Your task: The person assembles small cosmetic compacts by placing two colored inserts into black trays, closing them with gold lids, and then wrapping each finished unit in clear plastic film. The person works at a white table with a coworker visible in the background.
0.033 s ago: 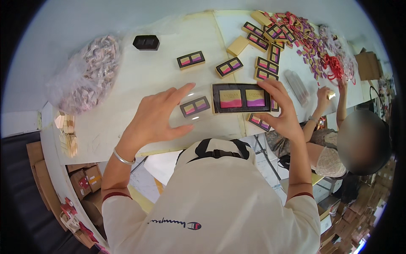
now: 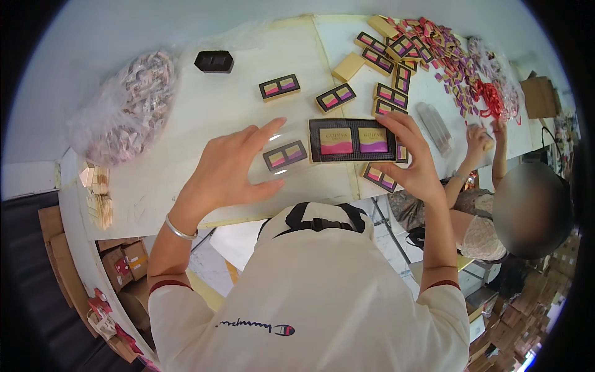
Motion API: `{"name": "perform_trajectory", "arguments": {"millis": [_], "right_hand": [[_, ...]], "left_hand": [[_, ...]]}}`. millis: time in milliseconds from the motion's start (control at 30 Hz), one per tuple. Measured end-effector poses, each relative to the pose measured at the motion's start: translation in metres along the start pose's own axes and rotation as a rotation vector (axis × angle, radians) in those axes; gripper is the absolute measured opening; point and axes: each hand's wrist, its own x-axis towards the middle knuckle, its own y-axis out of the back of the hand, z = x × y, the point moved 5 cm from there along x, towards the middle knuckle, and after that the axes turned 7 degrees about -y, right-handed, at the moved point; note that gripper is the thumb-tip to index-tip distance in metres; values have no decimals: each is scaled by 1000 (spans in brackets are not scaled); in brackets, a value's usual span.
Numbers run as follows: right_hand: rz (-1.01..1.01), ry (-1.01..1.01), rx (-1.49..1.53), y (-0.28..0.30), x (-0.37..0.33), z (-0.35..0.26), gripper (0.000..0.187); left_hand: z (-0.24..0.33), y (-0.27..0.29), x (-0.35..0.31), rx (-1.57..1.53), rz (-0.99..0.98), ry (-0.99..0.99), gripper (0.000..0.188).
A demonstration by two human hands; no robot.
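Observation:
In my right hand (image 2: 416,158) is a small dark box of chocolates (image 2: 354,141), its fingers and thumb closed on the right end. Two wrapped squares lie in it, one gold and pink, one gold and purple. Between the fingers and thumb of my left hand (image 2: 226,162) is a clear plastic sleeve (image 2: 284,132), hard to see except for its shiny edges. The sleeve's right side meets or overlaps the box's left end. Through the sleeve shows another chocolate box (image 2: 285,155), lying on the table.
More boxes (image 2: 279,87) lie ahead, several grouped (image 2: 390,96) at the right. Beyond them spreads a heap of wrapped chocolates (image 2: 431,43). A filled plastic bag (image 2: 139,105) and a black tray (image 2: 214,61) are at the left. At the right, a co-worker's hands (image 2: 477,139) are near red ribbon (image 2: 491,102).
The box of chocolates in my right hand has shifted slightly left and away from me, toward the sleeve. My left hand has hardly moved. The co-worker's hands have come closer together.

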Motion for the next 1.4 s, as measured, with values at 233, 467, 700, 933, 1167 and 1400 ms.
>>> {"name": "perform_trajectory", "arguments": {"millis": [233, 467, 700, 933, 1167, 1400], "right_hand": [[-100, -36, 113, 17, 5, 6, 66], [-118, -40, 229, 30, -1, 19, 66], [-105, -90, 181, 17, -4, 10, 64], [-38, 23, -13, 20, -6, -15, 62], [-122, -11, 85, 23, -7, -9, 61], [-123, -75, 230, 10, -10, 7, 60]], "left_hand": [[3, 0, 5, -133, -101, 27, 84], [4, 1, 6, -279, -153, 25, 87], [14, 5, 5, -316, -193, 97, 90], [16, 7, 6, -183, -183, 56, 92], [19, 3, 0, -148, -289, 79, 94], [-4, -15, -7, -563, -316, 242, 94]]}}
